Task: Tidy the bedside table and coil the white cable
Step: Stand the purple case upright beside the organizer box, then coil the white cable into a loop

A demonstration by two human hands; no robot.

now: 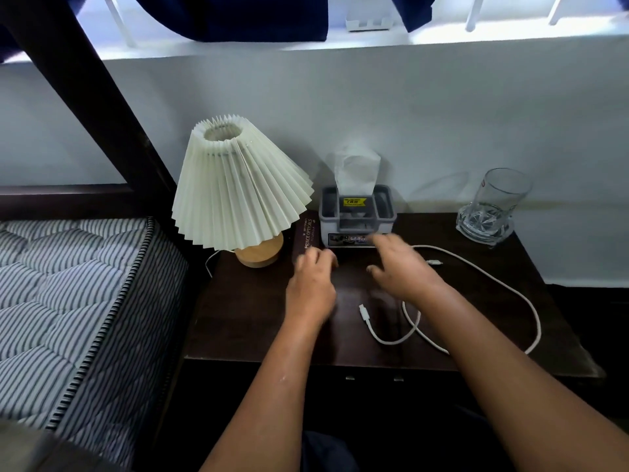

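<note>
Dark wooden bedside table (245, 321): both hands reach toward the back row, white cable uncoiled.

Left hand (311, 284) rests its curled fingers on the near end of the brown spectacle case (307, 238); whether they pinch it cannot be told, because motion blur hides the fingertips. Right hand (400, 267) hovers with fingers spread and empty, just in front of the grey tissue box (357, 216). White cable (510, 287) lies loose on the right half of the table, one plug (363, 311) near the right wrist. Risks, as judged: the right forearm crosses the loop and may drag it over the front edge; a sideways sweep could reach the glass (490, 209) at the back right corner; shifting the case may nudge the lamp (238, 185) just beside it.
</note>
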